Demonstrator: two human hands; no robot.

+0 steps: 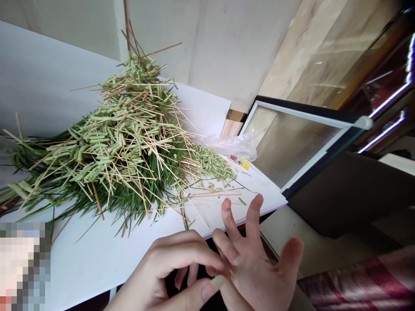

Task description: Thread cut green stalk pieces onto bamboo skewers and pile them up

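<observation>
A large heap of green leaf blades, folded pale-green leaf pieces and thin wooden sticks (123, 142) lies on a white tabletop (90, 259). A smaller pile of braided-looking green pieces (212, 163) sits at its right end. My left hand (168, 268) is at the bottom of the view, its thumb and fingers pinched against the fingers of my right hand. My right hand (249, 263) is spread with the palm toward me, just below the table's edge and nearest some loose sticks. Anything between the fingers is hidden. Neither hand touches the heap.
A crumpled clear plastic bag (231, 146) and a small yellow packet (240, 162) lie behind the heap. A dark-framed glass panel (292, 142) stands to the right. A red striped cloth (356, 280) lies at lower right, and a pixelated patch (24, 265) covers the lower left.
</observation>
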